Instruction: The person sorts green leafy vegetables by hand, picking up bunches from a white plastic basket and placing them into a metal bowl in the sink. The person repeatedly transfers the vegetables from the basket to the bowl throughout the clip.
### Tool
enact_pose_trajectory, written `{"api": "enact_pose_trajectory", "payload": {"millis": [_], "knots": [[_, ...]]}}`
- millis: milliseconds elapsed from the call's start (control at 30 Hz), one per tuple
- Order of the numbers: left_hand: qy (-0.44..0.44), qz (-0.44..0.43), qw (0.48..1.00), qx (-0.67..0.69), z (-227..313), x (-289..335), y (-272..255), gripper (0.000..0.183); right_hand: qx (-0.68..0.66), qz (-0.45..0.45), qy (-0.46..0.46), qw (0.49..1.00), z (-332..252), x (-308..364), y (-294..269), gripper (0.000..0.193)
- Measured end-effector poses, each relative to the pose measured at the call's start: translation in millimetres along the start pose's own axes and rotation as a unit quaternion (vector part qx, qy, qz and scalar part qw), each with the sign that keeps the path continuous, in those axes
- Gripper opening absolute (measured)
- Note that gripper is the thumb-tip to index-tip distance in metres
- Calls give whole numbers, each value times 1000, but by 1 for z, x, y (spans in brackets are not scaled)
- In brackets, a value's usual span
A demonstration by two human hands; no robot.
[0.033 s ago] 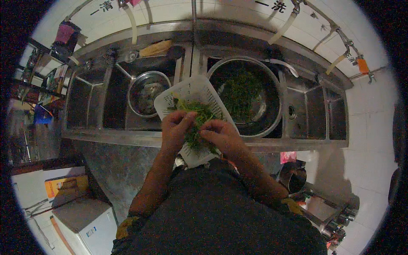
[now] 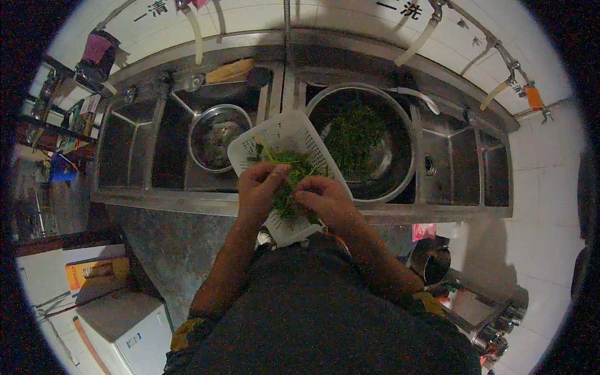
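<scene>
A white perforated plastic basket sits tilted at the front of the sink, with a pile of leafy greens inside. Over it, my left hand is closed, thumb and fingers pinching the greens. Close beside, my right hand is also closed, its thumb and fingertips pressed together on the greens; the exact sprigs between the fingers are hard to make out. To the right of the basket, a large round metal basin holds more greens, apparently in water.
A smaller metal bowl stands in the left sink compartment. Hoses and taps hang along the back wall. A brownish, elongated object lies on the back ledge. Behind at left is a white box-shaped unit; a dark pot stands at right.
</scene>
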State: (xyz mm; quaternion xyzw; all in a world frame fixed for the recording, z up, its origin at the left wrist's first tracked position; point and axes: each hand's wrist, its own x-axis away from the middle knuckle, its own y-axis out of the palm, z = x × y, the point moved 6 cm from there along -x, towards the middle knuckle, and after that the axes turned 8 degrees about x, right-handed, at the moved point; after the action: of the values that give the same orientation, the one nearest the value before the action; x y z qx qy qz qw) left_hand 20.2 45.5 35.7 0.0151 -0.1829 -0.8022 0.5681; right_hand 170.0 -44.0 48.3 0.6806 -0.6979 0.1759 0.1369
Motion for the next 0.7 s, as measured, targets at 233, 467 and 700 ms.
{"api": "enact_pose_trajectory", "payload": {"millis": [233, 467, 700], "knots": [[0, -13, 1000, 3, 10, 4, 7, 22, 47, 62, -43, 996, 1, -7, 3, 8], [-85, 22, 995, 53, -25, 2, -1, 16, 44, 87, -113, 989, -7, 2, 2, 7], [-35, 144, 961, 232, -20, -10, -28, 14, 67, 131, -128, 981, -10, 17, -11, 9]]}}
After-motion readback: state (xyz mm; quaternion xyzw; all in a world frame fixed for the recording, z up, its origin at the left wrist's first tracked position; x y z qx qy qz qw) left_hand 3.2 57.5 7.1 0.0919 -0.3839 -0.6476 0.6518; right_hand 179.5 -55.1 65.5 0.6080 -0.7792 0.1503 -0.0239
